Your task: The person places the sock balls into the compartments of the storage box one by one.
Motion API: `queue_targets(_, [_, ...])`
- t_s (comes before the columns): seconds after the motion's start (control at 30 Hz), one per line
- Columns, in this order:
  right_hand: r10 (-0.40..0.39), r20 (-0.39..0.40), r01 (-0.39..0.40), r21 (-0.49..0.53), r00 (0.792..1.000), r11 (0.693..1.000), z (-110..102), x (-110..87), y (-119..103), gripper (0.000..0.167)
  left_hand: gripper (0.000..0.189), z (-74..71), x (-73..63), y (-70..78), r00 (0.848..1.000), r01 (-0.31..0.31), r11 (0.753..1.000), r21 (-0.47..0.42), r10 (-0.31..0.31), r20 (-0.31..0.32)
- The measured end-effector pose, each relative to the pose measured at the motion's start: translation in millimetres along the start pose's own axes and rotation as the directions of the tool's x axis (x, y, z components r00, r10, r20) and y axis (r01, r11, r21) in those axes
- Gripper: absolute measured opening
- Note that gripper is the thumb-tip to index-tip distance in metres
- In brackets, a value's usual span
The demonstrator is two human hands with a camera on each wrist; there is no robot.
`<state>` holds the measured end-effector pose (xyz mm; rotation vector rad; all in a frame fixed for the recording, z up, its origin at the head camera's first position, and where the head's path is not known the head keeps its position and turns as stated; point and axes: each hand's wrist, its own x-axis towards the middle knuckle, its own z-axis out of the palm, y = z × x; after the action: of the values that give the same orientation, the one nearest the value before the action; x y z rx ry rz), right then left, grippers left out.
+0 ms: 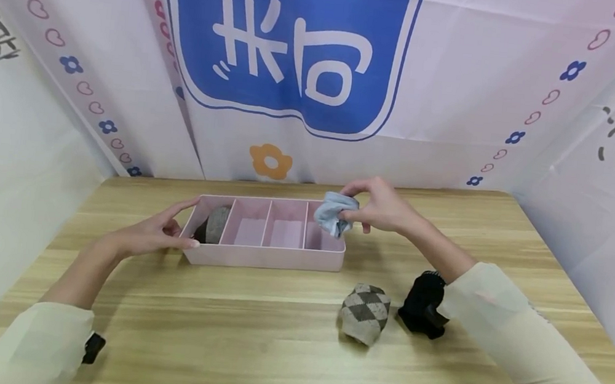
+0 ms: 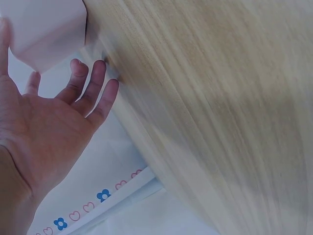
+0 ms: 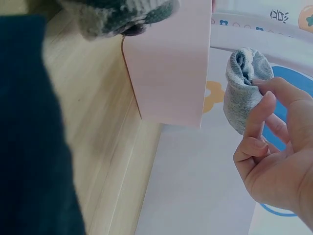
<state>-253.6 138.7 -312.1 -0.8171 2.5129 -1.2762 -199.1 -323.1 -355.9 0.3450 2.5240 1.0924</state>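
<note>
A long pink box [image 1: 268,257] with several compartments lies on the table. My left hand [image 1: 150,235] holds its left end, thumb at the front rim and index finger by the back corner; the other fingers hang loosely in the left wrist view. Above the rightmost compartment, my right hand [image 1: 386,209] pinches a folded light blue-grey sock [image 1: 333,212] between thumb and fingers. The right wrist view shows that sock [image 3: 240,105] upright at the fingertips. A bundled grey and dark sock [image 1: 216,225] sits in the leftmost compartment; the two middle ones show bare floors.
In front of the box's right end lies a folded argyle sock [image 1: 365,314]. A black bundled sock [image 1: 424,305] is beside it, near the right sleeve [image 1: 497,303]. Behind the wooden table [image 1: 215,338] hangs a printed white cloth [image 1: 447,125], with cloth on both sides too.
</note>
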Motion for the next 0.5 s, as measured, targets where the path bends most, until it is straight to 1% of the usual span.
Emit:
queue_targets(0.33, [-0.027,0.022,0.026,0.009,0.999,1.000,9.9,8.9,-9.8,0.026,0.103,0.3,0.1,-0.6,1.000,0.005,1.000,0.005,-0.005,-0.001])
queue_targets(0.5, [-0.023,0.038,0.022,0.025,0.999,0.999,18.2,17.1,-13.8,0.028,0.103,0.4,-0.6,-0.1,1.000,0.006,1.000,-0.001,-0.006,-0.004])
